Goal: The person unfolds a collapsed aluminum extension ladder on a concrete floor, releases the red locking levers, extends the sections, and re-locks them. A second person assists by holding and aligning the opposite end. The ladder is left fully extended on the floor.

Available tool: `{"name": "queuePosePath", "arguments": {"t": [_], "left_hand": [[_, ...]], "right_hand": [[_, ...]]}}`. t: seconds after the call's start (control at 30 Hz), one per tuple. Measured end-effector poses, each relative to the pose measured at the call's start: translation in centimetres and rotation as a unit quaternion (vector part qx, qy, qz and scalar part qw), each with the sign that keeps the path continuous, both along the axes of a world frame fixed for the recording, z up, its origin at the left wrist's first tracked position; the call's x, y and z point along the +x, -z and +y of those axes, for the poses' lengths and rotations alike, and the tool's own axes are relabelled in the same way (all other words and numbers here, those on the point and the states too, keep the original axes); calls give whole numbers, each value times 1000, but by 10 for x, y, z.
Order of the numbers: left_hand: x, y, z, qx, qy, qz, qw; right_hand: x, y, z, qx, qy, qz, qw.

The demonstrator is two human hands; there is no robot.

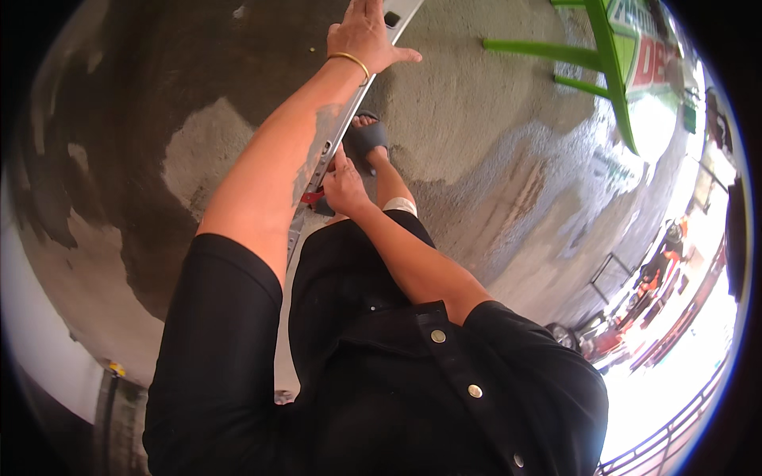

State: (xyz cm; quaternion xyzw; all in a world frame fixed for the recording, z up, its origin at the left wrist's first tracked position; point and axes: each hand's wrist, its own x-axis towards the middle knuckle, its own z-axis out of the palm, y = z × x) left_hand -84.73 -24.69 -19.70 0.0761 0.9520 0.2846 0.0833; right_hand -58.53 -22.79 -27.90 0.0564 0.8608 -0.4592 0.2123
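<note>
A long silver metal rail (409, 14) with slots and holes slants from the top edge down toward my legs. Across its upper part lies my left hand (359, 38), thumb spread to the right and fingers stretched upward, partly cut off by the picture's edge. Lower down, my right hand (345, 186) is closed against the rail's side. A small red piece (312, 197) shows beside its fingers, over the rail. What the right fingers grip is hidden. My left forearm covers part of the rail.
Below is a concrete floor (452, 119) with dark, wet-looking patches. My foot in a grey sandal (367, 136) stands beside the rail. A green metal frame (607, 67) with a printed panel stands at upper right. Dark railings (675, 428) line the bright lower right.
</note>
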Motion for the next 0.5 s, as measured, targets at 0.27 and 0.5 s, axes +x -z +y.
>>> {"name": "queuePosePath", "arguments": {"t": [0.27, 0.5], "left_hand": [[-30, 42, 36, 77, -65, -83, 991], [-33, 47, 22, 86, -59, 65, 992]], "right_hand": [[4, -13, 13, -80, 81, -114, 987], [8, -34, 4, -84, 86, -159, 980]]}}
